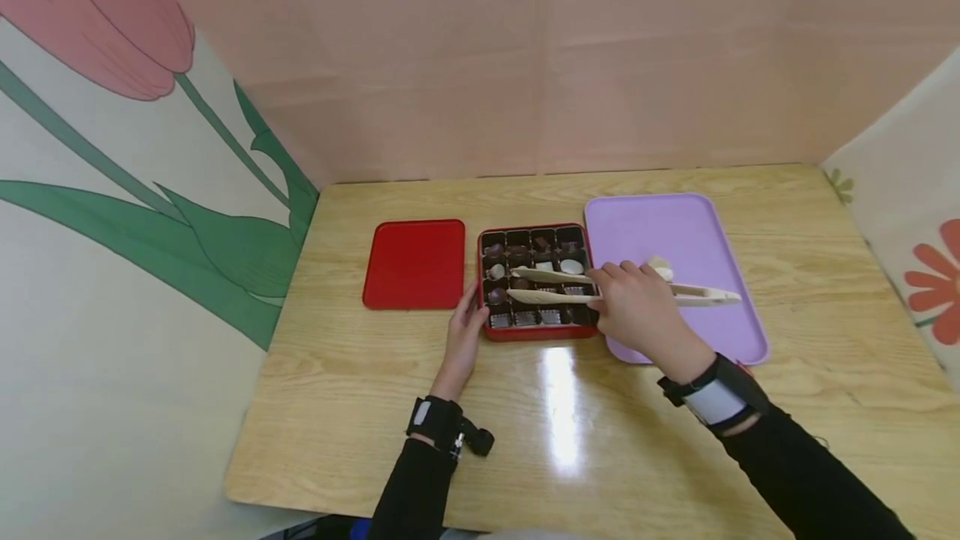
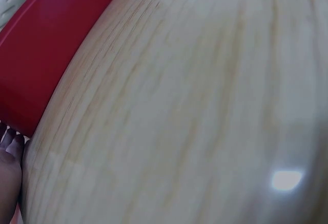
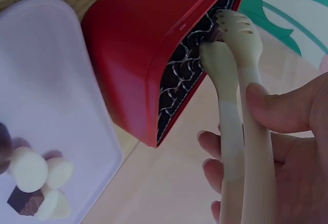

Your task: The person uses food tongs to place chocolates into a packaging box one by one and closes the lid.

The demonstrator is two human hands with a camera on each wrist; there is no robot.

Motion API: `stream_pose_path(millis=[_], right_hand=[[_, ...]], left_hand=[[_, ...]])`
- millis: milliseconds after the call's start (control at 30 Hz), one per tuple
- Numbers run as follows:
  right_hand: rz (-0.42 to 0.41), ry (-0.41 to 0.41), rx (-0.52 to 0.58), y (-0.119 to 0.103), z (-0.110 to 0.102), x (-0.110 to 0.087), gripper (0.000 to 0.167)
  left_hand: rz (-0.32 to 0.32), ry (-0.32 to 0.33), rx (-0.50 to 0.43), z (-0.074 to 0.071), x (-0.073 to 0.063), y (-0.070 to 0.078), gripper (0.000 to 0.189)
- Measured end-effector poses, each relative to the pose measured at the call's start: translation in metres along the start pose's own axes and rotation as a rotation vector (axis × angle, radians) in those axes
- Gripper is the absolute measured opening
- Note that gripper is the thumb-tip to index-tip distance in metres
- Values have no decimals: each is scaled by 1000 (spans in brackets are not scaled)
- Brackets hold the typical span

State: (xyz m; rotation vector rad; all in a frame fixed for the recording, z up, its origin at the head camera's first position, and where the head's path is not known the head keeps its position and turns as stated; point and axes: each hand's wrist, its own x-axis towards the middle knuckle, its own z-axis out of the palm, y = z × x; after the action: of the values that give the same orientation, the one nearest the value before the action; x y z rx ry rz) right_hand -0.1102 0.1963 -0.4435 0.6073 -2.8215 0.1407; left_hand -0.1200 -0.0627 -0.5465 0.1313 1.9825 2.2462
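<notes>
Cream tongs (image 1: pixel 555 297): right there in the grip, reaching left over the chocolate box (image 1: pixel 540 333), tips spread apart; whether anything is pinched between them, I cannot tell.
Right hand (image 1: pixel 642 309): thumb on one side, fingers curled round the other, a good mid-length hold; a soft, even squeeze looks wise, as a hard one could mark or flick a piece.
Lavender tray (image 1: pixel 652 227): beneath and right of the grip, white chocolates (image 3: pixel 29 169) and a dark chocolate (image 3: pixel 25 202) resting on it; best keep the wrist high over these.
Boxed chocolates (image 1: pixel 572 266): just left of the grip, in separate cells; straddle one piece squarely, and the neighbours should stay put.
Left hand (image 1: pixel 461 338): across the box from the grip, fingers against its left wall; lovely bracing, and firm contact there should stop any sliding.
Red lid (image 1: pixel 415 265): farthest left of the grip, flat on the wood-grain table (image 1: pixel 322 407), well apart from the tongs.
</notes>
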Motion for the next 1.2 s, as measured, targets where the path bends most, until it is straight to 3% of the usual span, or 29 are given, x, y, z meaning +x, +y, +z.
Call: stream_pose_path(millis=[367,700,867,1067,1200], right_hand=[[-36,72,24,6,4,-2,40],[48,15,42,15,-2,-6,39],[102,32,32,35,-12,-32,40],[158,99,13,59,-24,-78,40],[214,71,-12,69,-30,-109,42]], left_hand=[[5,-4,-21,-2,2,-6,51],[-1,12,-11,-4,8,-23,51],[8,22,7,-3,9,-24,50],[-12,36,-4,-7,8,-24,50],[-11,40,-5,-8,6,-23,50]])
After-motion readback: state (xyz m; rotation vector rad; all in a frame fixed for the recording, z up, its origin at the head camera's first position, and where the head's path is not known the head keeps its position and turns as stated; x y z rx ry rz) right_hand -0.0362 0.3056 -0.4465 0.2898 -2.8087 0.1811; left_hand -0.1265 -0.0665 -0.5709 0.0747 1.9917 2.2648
